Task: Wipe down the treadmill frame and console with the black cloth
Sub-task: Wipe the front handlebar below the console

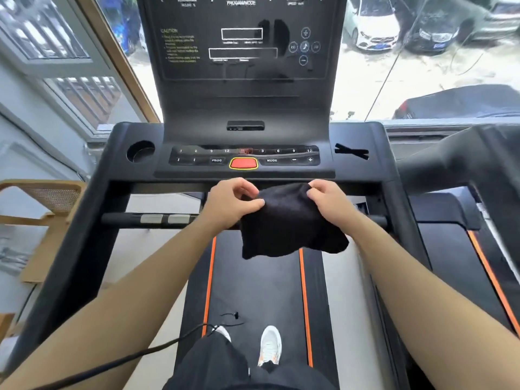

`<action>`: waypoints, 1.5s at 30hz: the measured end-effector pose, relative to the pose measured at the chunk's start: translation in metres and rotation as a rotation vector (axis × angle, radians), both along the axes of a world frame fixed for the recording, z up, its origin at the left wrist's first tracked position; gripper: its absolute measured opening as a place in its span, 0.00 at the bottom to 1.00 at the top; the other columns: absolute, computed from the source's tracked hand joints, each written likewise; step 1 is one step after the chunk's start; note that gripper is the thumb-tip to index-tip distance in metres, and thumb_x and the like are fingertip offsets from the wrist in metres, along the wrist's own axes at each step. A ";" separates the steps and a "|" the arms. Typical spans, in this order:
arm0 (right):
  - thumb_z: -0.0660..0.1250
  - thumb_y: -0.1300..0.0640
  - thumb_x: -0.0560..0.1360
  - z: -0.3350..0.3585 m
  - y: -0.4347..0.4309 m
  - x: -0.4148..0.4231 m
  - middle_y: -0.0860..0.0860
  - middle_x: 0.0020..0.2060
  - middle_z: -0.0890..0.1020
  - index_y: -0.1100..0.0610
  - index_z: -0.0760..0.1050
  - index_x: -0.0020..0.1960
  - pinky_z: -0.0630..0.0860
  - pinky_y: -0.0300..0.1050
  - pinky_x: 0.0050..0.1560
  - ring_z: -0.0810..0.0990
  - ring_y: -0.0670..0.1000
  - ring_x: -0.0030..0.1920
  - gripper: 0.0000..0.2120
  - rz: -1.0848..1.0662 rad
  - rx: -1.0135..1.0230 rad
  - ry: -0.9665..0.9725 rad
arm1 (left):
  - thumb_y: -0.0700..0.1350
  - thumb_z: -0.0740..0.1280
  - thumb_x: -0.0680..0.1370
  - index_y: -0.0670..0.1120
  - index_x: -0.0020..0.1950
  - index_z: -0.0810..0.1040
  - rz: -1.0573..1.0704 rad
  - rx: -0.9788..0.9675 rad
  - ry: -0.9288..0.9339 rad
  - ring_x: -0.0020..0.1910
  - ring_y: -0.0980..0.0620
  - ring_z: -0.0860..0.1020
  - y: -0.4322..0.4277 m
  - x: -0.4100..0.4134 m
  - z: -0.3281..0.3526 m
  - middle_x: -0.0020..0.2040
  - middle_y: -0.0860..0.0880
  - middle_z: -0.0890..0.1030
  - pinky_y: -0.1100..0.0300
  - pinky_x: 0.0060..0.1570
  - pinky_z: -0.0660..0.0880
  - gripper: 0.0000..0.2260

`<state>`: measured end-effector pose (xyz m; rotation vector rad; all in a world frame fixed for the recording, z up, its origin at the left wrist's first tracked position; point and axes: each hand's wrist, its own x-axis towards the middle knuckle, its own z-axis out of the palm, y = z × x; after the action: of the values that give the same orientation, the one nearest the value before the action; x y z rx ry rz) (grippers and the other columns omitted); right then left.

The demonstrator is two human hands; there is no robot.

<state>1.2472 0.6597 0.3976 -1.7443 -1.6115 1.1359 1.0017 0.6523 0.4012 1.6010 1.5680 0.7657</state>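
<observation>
I stand on a black treadmill whose console [244, 80] rises in front of me, with a button panel and a red stop button [243, 163] below the screen. The black cloth [287, 223] hangs in the air just in front of the console's lower edge, above the crossbar [157, 219]. My left hand [230, 201] pinches the cloth's top left corner. My right hand [329, 198] pinches its top right corner. The cloth droops between them over the belt [256, 282].
A round cup holder [140, 151] sits at the console's left, a black strap [351, 151] in the right tray. A second treadmill [461, 170] stands close on the right. A wooden chair [42, 201] is at the left. A black cable [157, 347] crosses the belt by my feet.
</observation>
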 end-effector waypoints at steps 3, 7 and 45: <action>0.61 0.56 0.78 0.000 0.029 0.004 0.54 0.54 0.83 0.56 0.79 0.57 0.72 0.48 0.55 0.79 0.56 0.56 0.12 0.095 0.000 -0.268 | 0.46 0.78 0.70 0.49 0.48 0.84 0.022 0.050 0.117 0.42 0.59 0.80 0.005 0.014 -0.010 0.44 0.55 0.84 0.64 0.50 0.76 0.09; 0.60 0.54 0.77 -0.019 0.030 -0.006 0.59 0.61 0.79 0.60 0.73 0.66 0.73 0.54 0.58 0.77 0.62 0.61 0.20 0.143 0.108 -0.785 | 0.57 0.75 0.70 0.47 0.61 0.79 -0.148 -0.105 0.370 0.54 0.52 0.78 0.005 0.033 -0.036 0.53 0.53 0.80 0.59 0.55 0.76 0.23; 0.72 0.44 0.67 -0.080 0.053 -0.038 0.46 0.35 0.77 0.50 0.77 0.46 0.76 0.47 0.40 0.79 0.52 0.40 0.13 0.750 -0.268 -0.755 | 0.48 0.75 0.69 0.51 0.39 0.74 -0.864 -0.524 0.789 0.36 0.49 0.77 0.081 0.074 -0.084 0.38 0.50 0.79 0.58 0.34 0.73 0.09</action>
<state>1.2089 0.7131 0.3172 -1.9151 -2.8537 1.0781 1.0759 0.7328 0.3172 1.9868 1.1682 -0.7575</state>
